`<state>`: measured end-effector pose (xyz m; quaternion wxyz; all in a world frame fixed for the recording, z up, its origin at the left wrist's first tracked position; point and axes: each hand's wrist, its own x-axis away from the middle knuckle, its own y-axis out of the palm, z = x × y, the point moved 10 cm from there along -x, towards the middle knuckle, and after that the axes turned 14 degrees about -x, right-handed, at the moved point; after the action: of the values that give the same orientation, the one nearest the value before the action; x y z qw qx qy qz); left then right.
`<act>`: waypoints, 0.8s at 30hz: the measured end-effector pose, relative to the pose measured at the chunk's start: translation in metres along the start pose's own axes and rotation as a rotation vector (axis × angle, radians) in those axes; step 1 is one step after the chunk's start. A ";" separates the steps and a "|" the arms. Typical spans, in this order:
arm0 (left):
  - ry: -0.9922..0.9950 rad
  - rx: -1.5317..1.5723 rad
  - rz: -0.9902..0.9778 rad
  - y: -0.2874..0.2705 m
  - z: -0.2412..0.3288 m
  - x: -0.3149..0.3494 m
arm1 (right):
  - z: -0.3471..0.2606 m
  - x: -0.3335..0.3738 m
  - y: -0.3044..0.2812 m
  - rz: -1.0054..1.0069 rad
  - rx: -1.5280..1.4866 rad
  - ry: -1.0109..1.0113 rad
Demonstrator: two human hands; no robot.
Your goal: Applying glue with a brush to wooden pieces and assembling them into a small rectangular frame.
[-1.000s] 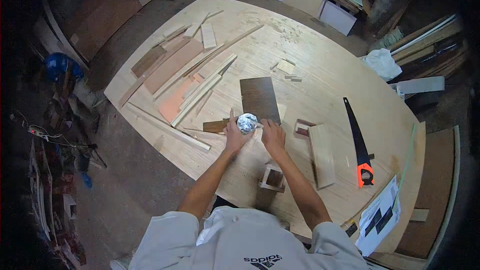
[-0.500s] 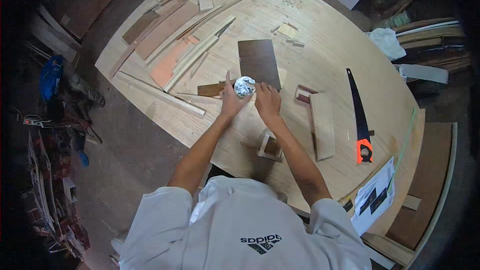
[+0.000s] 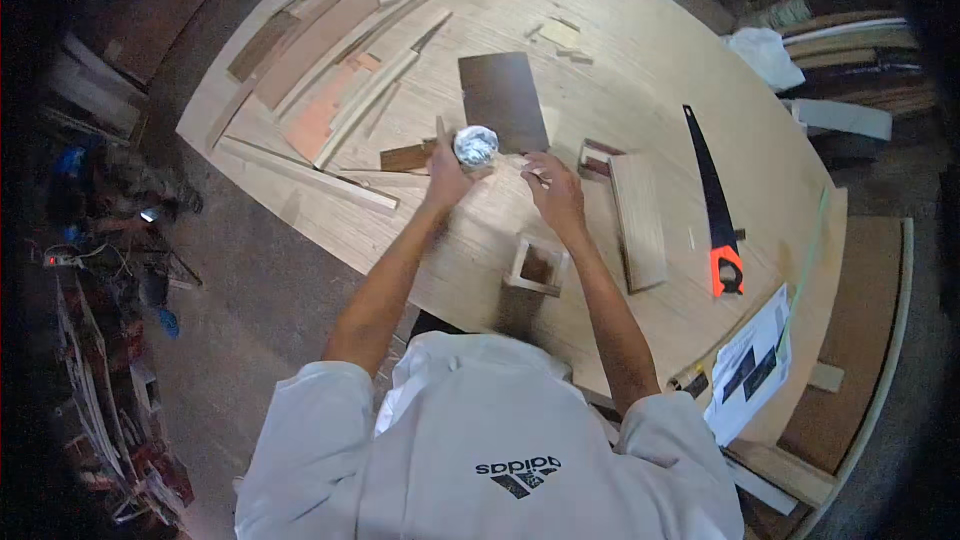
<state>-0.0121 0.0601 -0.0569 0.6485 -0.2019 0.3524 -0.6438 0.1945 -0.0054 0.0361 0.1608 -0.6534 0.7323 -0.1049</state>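
Note:
My left hand (image 3: 450, 180) is closed around a small round silver container (image 3: 476, 146), shiny like crumpled foil inside a paler rim. Its contents cannot be made out. Just to the right, my right hand (image 3: 556, 192) is held with its fingertips pinched together; whatever lies between them is too small to name. Beyond both hands lies a dark brown rectangular board (image 3: 503, 100) flat on the table. A short brown wood piece (image 3: 405, 157) sits beside my left hand. Nearer to me stands a small open square wooden box (image 3: 537, 266), below my right hand.
The pale plywood table (image 3: 620, 60) carries wood strips (image 3: 370, 90) at the far left. A pale plank (image 3: 638, 220) and a small reddish frame (image 3: 598, 157) lie right of my hand. Further right are a handsaw (image 3: 712, 200) with an orange handle and a printed sheet (image 3: 750, 365).
My right hand has drawn away from the silver container to the right, its fingers now pinched. My left hand still holds the container. The whole view has shifted slightly.

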 end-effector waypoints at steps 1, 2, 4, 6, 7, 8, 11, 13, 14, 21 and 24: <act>0.054 0.064 0.039 0.004 -0.009 -0.001 | -0.006 0.008 -0.011 -0.008 -0.053 -0.036; 0.082 0.001 0.025 -0.001 0.012 -0.002 | 0.001 0.024 -0.034 0.019 -0.095 -0.047; 0.177 -0.165 0.147 -0.031 0.020 0.001 | -0.017 0.051 -0.063 0.003 -0.130 0.062; 0.302 -0.067 0.091 -0.061 0.069 0.010 | -0.018 0.084 -0.098 0.023 -0.161 0.125; 0.317 -0.030 0.016 -0.070 0.086 0.018 | -0.013 0.102 -0.111 0.027 -0.156 0.149; 0.409 -0.085 -0.073 -0.069 0.103 0.032 | -0.010 0.119 -0.123 0.029 -0.172 0.156; 0.608 -0.067 -0.557 -0.041 0.165 0.077 | 0.001 0.163 -0.154 0.034 -0.109 0.219; 0.661 -0.061 -0.734 -0.030 0.196 0.102 | 0.023 0.190 -0.164 0.039 -0.088 0.342; 0.712 -0.068 -0.751 -0.027 0.209 0.112 | 0.029 0.197 -0.164 0.040 -0.091 0.347; 0.877 -0.263 -0.714 0.008 0.227 0.147 | 0.039 0.219 -0.150 0.013 -0.074 0.197; 0.827 -0.273 -0.685 0.012 0.225 0.144 | 0.035 0.217 -0.147 0.043 -0.073 0.177</act>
<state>0.1465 -0.1225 0.0567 0.1774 -0.1175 0.5724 -0.7919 0.3228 -0.2370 0.0360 0.0737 -0.6310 0.7609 -0.1319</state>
